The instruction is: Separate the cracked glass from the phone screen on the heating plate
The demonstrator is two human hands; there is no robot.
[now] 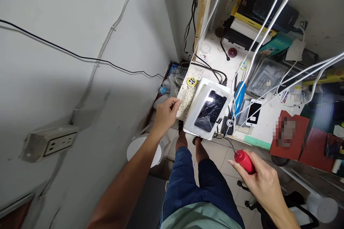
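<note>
My left hand (167, 113) is beside the bench's left corner, thumb and fingertips pressed together. Whatever is between those fingertips, if anything, is too small to make out. In my right hand (262, 177), in front of the bench edge, is a tool with a thick red handle (245, 161). A thin shaft or wire runs from the handle's end towards the bench. Between the two hands, a phone with a cracked dark screen (211, 111) lies on a pale translucent tray (191, 117) at the bench's front edge.
On the white bench (276, 123) are a white phone (253, 112), a blue-handled tool (238, 98), a clear parts case (266, 78) and red mats (288, 134). White cables (264, 34) hang across it. A white bin (142, 148) stands below, left; a wall socket (57, 144) is further left.
</note>
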